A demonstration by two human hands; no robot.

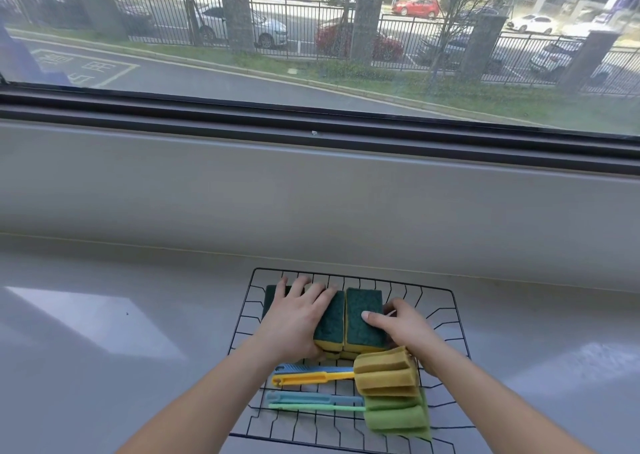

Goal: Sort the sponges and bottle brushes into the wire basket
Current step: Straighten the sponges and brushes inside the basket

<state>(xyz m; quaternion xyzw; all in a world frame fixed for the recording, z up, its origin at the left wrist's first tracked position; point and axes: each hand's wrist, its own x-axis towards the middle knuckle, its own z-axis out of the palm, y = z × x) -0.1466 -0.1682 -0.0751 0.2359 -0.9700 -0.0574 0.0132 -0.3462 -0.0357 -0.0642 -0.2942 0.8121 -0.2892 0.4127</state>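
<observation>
A black wire basket (446, 291) sits on the grey counter. Inside it lie several green-topped yellow sponges (363, 315) side by side in the far half. My left hand (294, 318) lies over the left sponges with straight fingers, the thumb down at their near edge. My right hand (398, 325) holds the rightmost sponge, thumb on its green top, fingers behind its right side. In the near half lie bottle brushes: a yellow-handled one with a tan foam head (386, 372), and blue and green-handled ones with green foam heads (398, 417).
The basket stands on a grey counter (121, 332) below a wide sill and a large window (311, 38). A bright patch of light falls on the counter at the left.
</observation>
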